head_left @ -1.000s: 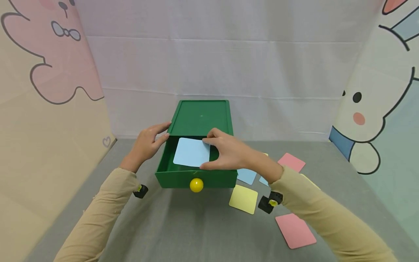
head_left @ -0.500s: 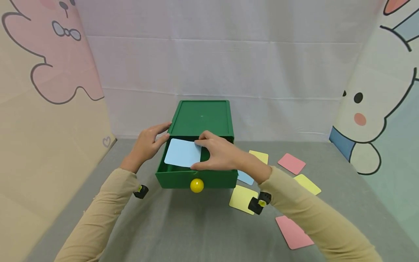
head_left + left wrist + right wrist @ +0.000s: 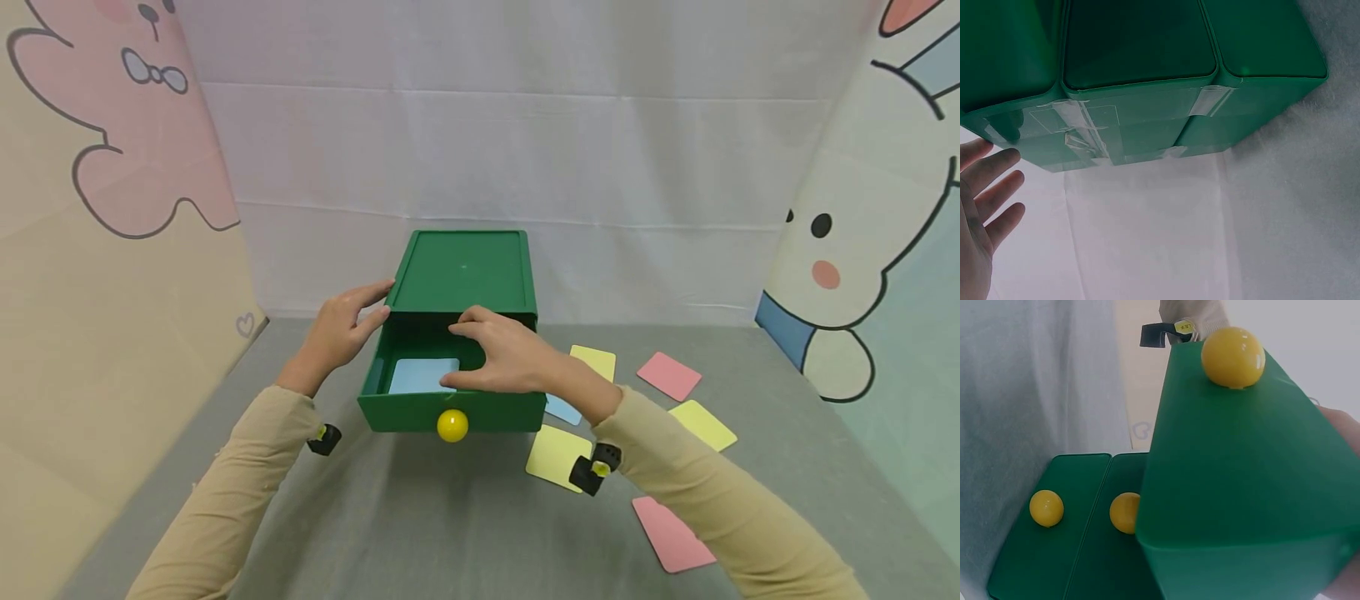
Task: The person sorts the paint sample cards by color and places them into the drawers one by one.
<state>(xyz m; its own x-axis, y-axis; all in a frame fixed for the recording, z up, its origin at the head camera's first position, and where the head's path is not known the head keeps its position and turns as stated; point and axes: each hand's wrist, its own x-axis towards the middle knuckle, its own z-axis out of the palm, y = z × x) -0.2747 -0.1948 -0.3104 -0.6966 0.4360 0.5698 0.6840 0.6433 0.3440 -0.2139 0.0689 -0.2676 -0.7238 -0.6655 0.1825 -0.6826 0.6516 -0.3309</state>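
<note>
A green drawer cabinet [image 3: 463, 271] stands on the grey cloth, its top drawer [image 3: 405, 412] pulled out by its yellow knob end. Inside the drawer lies a light blue square card [image 3: 422, 377], flat near the front. My right hand [image 3: 510, 352] hovers over the drawer's right part, thumb and fingers spread apart with nothing between them. With its fingertips at the cabinet's upper left edge, my left hand [image 3: 333, 333] rests lightly, fingers extended. The left wrist view shows those extended fingers [image 3: 997, 190] beside the cabinet's taped side [image 3: 1141, 134].
Yellow cards [image 3: 703, 425], pink cards [image 3: 669, 377] and a partly covered blue card [image 3: 562, 408] lie on the cloth to the right. Two lower drawers with yellow knobs [image 3: 1046, 508] are closed beneath the pulled-out one. A white cloth wall [image 3: 510, 158] rises behind.
My right hand carried the blue card leftward over the drawer, then let go of it. The card dropped onto the drawer's floor. My left hand stayed in place.
</note>
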